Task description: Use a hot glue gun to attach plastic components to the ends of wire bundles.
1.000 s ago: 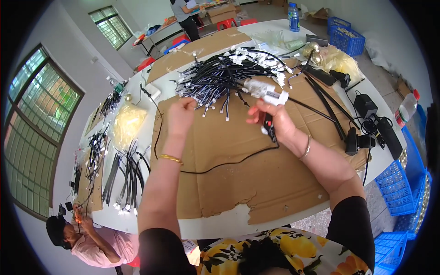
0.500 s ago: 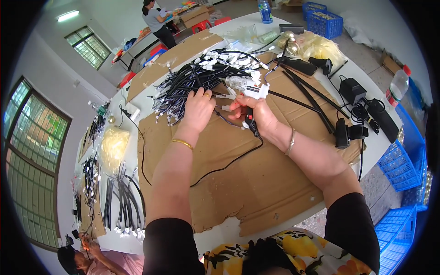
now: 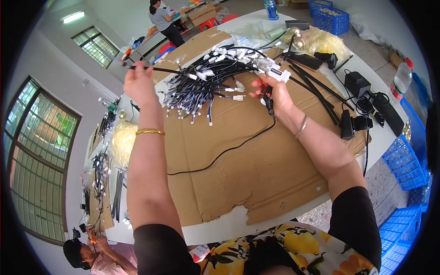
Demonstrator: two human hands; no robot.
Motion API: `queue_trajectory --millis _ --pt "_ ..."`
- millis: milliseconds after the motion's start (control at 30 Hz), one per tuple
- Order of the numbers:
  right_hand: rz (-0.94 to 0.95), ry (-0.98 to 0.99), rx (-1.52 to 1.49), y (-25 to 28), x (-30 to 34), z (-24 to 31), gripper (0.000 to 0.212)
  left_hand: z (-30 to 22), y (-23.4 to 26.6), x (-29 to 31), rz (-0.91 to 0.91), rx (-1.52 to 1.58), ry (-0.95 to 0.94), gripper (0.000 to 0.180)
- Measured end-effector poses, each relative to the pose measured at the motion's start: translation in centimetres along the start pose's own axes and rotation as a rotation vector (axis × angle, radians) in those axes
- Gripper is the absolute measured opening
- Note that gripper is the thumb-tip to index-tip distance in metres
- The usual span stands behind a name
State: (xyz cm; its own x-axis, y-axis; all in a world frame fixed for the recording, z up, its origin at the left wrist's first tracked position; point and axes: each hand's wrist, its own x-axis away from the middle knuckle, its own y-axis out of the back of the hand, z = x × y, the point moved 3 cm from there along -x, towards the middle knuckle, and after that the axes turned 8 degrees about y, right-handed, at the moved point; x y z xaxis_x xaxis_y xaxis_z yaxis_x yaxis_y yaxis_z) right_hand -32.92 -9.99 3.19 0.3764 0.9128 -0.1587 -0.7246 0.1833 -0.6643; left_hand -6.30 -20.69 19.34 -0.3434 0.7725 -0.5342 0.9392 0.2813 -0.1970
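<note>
A large heap of black cables (image 3: 201, 85) with white plug ends lies on the cardboard. My left hand (image 3: 139, 85) is raised beyond the heap's left side, its fingers closed on a black cable that stretches back to the pile. To the right of the heap, my right hand (image 3: 280, 95) is wrapped around a black corded handheld tool (image 3: 267, 101). A white labelled block (image 3: 278, 73) is just above that hand; whether it belongs to the tool I cannot tell. Loose white plug ends (image 3: 238, 97) stick out of the heap left of my right fingers.
Cardboard (image 3: 247, 160) covers much of the white table. At right lie black tubes (image 3: 314, 94), a power adapter (image 3: 356, 84) and a plastic bottle (image 3: 401, 79). Yellowish plastic bags (image 3: 123, 143) sit left. Blue crates (image 3: 401, 162) stand beside the table. Two other people are nearby.
My left hand has moved up and left from the front of the heap, drawing a black cable out. My right hand, still holding the tool, has shifted slightly right and up.
</note>
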Motion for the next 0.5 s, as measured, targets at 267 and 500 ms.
queue_trajectory --millis 267,500 --pt "0.077 -0.078 0.031 -0.9 0.5 -0.6 0.013 -4.1 3.5 -1.6 -0.034 -0.102 -0.124 0.015" --pt "0.193 -0.033 -0.002 -2.6 2.1 -0.2 0.012 -5.1 4.6 0.1 0.169 -0.866 -0.316 0.026"
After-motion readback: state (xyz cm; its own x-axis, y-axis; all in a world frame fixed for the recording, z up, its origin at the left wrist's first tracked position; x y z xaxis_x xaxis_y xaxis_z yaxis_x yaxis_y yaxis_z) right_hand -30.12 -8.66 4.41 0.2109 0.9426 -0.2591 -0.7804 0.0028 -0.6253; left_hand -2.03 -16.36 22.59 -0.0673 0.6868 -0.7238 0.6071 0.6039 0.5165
